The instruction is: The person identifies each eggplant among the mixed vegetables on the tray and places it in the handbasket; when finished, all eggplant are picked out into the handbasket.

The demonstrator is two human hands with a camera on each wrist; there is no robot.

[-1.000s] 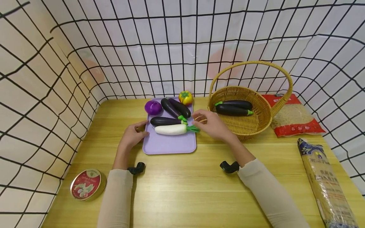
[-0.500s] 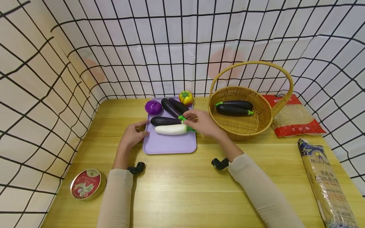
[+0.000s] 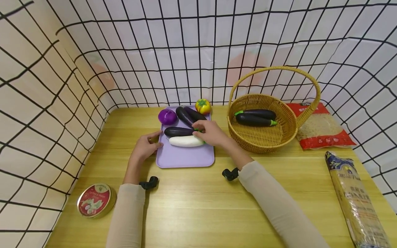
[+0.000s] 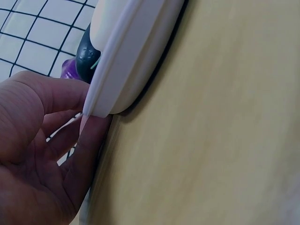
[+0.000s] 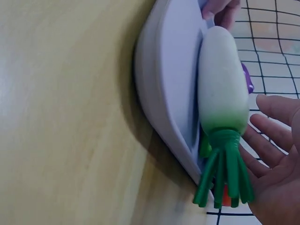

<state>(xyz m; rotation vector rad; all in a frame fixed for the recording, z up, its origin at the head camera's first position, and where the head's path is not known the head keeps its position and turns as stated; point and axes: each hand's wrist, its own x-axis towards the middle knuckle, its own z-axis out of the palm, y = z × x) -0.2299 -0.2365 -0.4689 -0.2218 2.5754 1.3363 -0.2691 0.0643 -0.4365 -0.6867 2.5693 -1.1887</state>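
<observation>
My left hand holds the left edge of the lilac tray, thumb and fingers at its rim. On that tray, a white radish lies in front of a dark eggplant. Over the eggplant's stem end hovers my right hand, hiding that end and the radish leaves from the head view. In the right wrist view its fingers are spread beside the radish, holding nothing visible. Two more eggplants, a purple onion-like vegetable and a yellow-red pepper-like one sit behind.
A wicker basket with a tall handle holds two eggplants right of the tray. Beyond it lies a red-ended bag; a long noodle-like packet is at the far right. A round red tin stands front left.
My right hand has moved left, from the tray's right edge to above the front eggplant's stem end. The left hand and the vegetables have stayed in place.
</observation>
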